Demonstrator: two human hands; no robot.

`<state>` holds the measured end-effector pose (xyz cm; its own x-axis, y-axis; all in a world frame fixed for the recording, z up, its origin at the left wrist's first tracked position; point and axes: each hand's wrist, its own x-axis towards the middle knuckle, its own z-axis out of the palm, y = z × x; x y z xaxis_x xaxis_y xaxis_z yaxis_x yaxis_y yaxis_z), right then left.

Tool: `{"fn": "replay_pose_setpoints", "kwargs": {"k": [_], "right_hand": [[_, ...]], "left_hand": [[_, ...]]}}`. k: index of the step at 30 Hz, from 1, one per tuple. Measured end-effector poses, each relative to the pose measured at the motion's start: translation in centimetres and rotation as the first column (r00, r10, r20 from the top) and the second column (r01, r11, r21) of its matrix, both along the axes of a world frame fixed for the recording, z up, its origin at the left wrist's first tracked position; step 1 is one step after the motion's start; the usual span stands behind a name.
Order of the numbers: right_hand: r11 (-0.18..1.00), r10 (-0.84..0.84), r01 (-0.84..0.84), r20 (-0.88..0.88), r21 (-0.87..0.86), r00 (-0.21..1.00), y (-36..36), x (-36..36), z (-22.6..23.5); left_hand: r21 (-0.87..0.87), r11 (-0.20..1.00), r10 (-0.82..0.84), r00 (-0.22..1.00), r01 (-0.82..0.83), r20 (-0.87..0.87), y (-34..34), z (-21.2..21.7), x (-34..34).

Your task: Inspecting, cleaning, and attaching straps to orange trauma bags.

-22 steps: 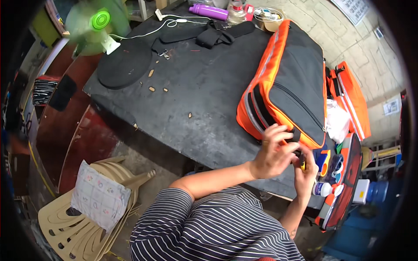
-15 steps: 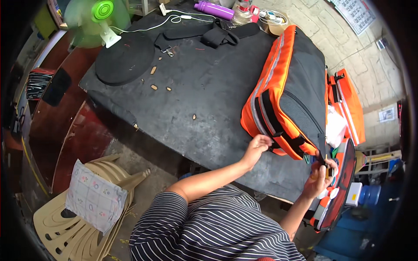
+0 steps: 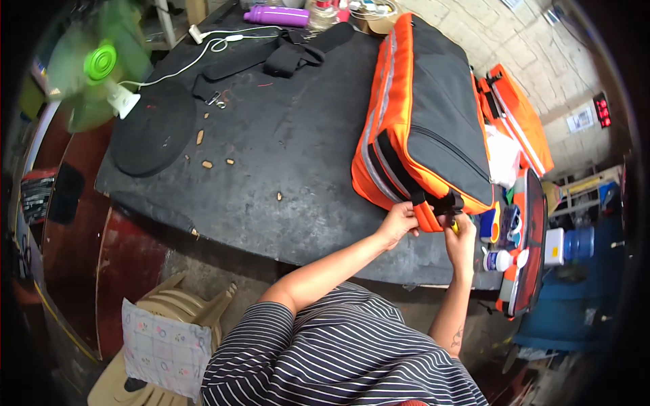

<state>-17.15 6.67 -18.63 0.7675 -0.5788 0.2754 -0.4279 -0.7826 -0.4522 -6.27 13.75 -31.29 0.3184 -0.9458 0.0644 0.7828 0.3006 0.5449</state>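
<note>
A large orange-and-black bag [image 3: 443, 95] with grey reflective bands lies on the black table, its near end toward me. My left hand [image 3: 399, 224] pinches the padded orange handle [image 3: 425, 216] on that end. Close beside it, my right hand [image 3: 460, 237] is closed at the handle's other side, under a black strap [image 3: 449, 203]. Between its fingers shows a small yellow-and-dark tool [image 3: 454, 227], mostly hidden, its kind unclear.
On the black table [image 3: 298, 155] lie a black webbing strap [image 3: 294, 59], small wooden bits and a round black pad [image 3: 152, 132]. A green fan [image 3: 101, 64] stands at the left. Right of the bag are a white jar [image 3: 497, 260], a tape roll [image 3: 490, 224] and another orange bag [image 3: 518, 118].
The view has shifted to the right. My right hand has come left from the bag's corner to the handle, near my left hand. My left hand now grips the handle.
</note>
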Motion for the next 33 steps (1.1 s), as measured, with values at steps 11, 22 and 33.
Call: {"fn": "replay_pose_setpoints", "kwargs": {"k": [11, 22, 33], "right_hand": [[0.984, -0.046, 0.002, 0.246, 0.176, 0.968, 1.4, -0.7, -2.1], [0.891, -0.3, -0.094, 0.733, 0.443, 0.61, 3.0, -1.8, -4.0], [0.83, -0.472, 0.062, 0.638, 0.555, 0.609, 2.3, -3.2, -10.0]], "left_hand": [[-0.037, 0.954, 0.291, 0.892, -0.297, 0.345, 0.6, -2.6, -3.7], [0.125, 0.943, 0.203, 0.833, -0.308, 0.515, 3.1, -0.4, -1.9], [0.105, 0.973, 0.1, 0.788, -0.204, 0.607, 3.2, -1.2, 0.1]]}}
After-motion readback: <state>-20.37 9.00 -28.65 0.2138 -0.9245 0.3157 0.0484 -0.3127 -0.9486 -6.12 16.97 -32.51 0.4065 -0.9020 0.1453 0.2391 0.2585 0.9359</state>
